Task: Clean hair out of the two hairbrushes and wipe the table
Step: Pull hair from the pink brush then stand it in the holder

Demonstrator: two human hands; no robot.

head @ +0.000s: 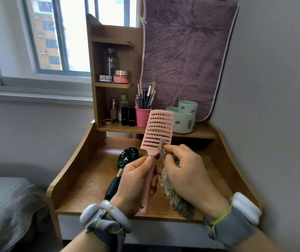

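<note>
My left hand grips the handle of a pink vented hairbrush, holding it upright above the wooden table with its back toward me. My right hand holds a fuzzy grey-brown cloth and pinches its top end against the lower right edge of the pink brush head. The rest of the cloth hangs down below my palm. A dark green hairbrush lies on the table behind my left hand, head away from me, its handle partly hidden by that hand.
A wooden shelf unit at the table's back holds jars and bottles. A pink cup of makeup brushes and mint green cups stand on the rear ledge. A purple towel hangs behind. A bed lies left.
</note>
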